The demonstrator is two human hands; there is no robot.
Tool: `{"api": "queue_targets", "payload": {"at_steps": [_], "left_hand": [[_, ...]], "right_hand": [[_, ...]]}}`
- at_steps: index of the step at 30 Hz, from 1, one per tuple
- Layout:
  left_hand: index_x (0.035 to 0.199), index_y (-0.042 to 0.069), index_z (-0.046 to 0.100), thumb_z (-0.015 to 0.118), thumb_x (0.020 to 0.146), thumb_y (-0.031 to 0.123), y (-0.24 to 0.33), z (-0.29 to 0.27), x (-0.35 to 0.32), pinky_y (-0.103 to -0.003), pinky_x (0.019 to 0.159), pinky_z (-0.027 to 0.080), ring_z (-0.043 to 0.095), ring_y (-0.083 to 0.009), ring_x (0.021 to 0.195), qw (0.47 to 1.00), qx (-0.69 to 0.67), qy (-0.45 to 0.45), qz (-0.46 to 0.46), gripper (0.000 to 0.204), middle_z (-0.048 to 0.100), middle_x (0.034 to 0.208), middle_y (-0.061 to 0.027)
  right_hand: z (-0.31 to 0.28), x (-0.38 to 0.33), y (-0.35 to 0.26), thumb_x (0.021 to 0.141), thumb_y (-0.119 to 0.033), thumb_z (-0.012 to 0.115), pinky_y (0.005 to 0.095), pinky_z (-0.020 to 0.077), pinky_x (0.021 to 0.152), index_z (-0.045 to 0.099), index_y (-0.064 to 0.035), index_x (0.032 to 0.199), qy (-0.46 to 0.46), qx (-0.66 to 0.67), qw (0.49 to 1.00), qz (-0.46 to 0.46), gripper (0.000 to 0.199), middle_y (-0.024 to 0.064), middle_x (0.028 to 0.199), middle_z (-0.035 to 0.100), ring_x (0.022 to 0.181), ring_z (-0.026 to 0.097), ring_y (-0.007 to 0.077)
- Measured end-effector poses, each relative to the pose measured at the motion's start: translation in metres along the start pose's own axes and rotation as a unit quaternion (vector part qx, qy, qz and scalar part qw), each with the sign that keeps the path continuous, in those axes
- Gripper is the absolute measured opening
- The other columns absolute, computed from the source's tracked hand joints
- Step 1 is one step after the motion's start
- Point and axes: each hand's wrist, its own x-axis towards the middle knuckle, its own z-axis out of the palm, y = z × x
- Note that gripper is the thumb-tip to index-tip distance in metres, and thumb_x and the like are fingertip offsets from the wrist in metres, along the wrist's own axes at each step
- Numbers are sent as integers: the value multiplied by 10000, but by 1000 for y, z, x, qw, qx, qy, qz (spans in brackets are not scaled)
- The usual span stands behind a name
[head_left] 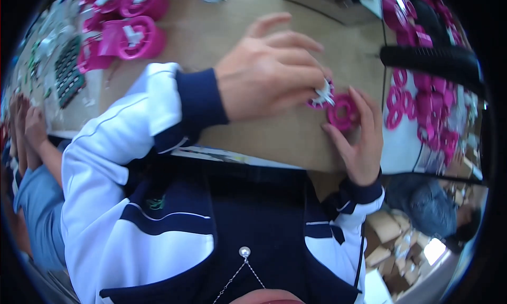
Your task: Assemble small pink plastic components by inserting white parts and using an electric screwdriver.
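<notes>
My left hand (269, 74), slightly blurred, reaches in over the tabletop. Its thumb and forefinger are closed on a small round pink piece with a white spoked insert (323, 95); the other fingers are raised. Just to the right, a pink ring (342, 113) with a hole in its middle is held by the thumb and fingers of my right hand (365, 132). The two pieces are close together, and I cannot tell whether they touch.
Pink round housings with white inserts (138, 37) stand at the far left. More pink rings and housings (430, 106) are heaped at the right, below a black bar (433, 61). Another person's hands (34, 124) are at the left edge; a seated person (422, 203) is at lower right.
</notes>
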Motion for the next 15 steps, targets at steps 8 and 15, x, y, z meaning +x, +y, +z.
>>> {"api": "queue_targets", "payload": {"at_steps": [8, 15], "left_hand": [[966, 152, 743, 789, 793, 65, 4, -3, 5, -552, 1229, 283, 619, -242, 1282, 1000, -9, -27, 2, 199, 759, 1152, 46], [982, 138, 752, 786, 794, 55, 4, -3, 3, -556, 1236, 277, 617, -264, 1280, 999, -9, -30, 4, 208, 756, 1166, 25]], "right_hand": [[-8, 0, 4, 783, -121, 865, 264, 506, 813, 552, -63, 1440, -28, 8, 999, 46, 730, 113, 1337, 526, 1022, 590, 211], [-18, 6, -3, 760, -82, 869, 233, 474, 725, 540, -52, 1450, -2, 34, 999, 28, 765, 111, 1305, 519, 857, 546, 149]]}}
